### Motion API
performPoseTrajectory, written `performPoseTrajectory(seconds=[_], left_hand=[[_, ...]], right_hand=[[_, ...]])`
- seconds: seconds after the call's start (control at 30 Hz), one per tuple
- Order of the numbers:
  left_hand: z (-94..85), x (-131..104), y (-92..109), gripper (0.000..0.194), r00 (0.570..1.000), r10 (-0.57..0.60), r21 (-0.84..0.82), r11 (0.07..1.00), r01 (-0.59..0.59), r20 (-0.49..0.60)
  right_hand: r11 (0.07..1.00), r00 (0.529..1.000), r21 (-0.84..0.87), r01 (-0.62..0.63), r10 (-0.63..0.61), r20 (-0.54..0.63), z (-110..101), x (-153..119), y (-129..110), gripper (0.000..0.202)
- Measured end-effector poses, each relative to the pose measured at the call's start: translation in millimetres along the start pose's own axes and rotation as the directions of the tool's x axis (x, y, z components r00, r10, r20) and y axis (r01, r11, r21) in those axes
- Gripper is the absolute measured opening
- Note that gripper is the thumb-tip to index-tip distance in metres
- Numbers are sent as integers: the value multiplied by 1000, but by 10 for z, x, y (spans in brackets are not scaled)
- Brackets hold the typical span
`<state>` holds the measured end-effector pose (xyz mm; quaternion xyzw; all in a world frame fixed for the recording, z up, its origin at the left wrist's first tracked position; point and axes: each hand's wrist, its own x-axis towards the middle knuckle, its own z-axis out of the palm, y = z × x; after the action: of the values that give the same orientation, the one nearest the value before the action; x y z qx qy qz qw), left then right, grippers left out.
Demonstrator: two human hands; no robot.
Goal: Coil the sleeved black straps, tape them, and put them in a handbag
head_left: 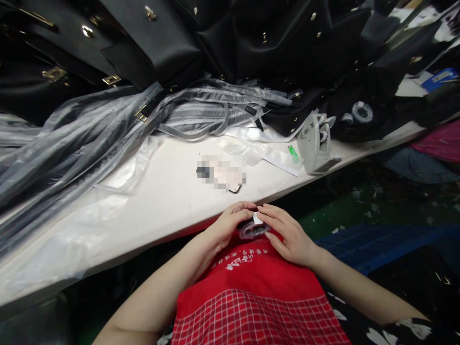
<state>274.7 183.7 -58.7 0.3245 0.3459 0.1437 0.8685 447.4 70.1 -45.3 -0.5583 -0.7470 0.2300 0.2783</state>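
A coiled roll in clear plastic (253,231), with a small white label (257,218) on it, is held near the table's front edge, in front of the red apron. My left hand (233,221) wraps round its left side, and my right hand (285,233) grips it from the right, fingertips by the label. The fingertips of both hands nearly meet above the roll. Beyond them on the white table (165,182) lies a pixelated phone-like object (235,188). Long plastic-wrapped dark straps (201,112) lie behind it.
Black bags (251,43) with gold clasps are piled along the back. A whitish tape dispenser (316,146) stands at the table's right edge, near a clear plastic bag with a green label (293,153). Another coiled roll (362,112) rests on black material farther right.
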Motion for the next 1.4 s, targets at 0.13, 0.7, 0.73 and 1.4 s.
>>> performPoseTrajectory(seconds=[0.13, 0.7, 0.73, 1.4], left_hand=[[87, 98, 54, 49, 999, 33, 33, 999, -35, 43], [306, 213, -158, 55, 996, 63, 42, 997, -60, -70], [316, 217, -161, 55, 995, 61, 41, 997, -58, -74], [354, 191, -114, 45, 953, 300, 214, 935, -284, -43]], right_hand=[[996, 990, -87, -7, -6, -140, -230, 40, 167, 51], [712, 528, 578, -399, 694, -489, -1637, 306, 1859, 41], [720, 522, 584, -375, 685, -508, -1631, 278, 1804, 40], [547, 508, 686, -479, 811, -292, -836, -15, 1153, 39]])
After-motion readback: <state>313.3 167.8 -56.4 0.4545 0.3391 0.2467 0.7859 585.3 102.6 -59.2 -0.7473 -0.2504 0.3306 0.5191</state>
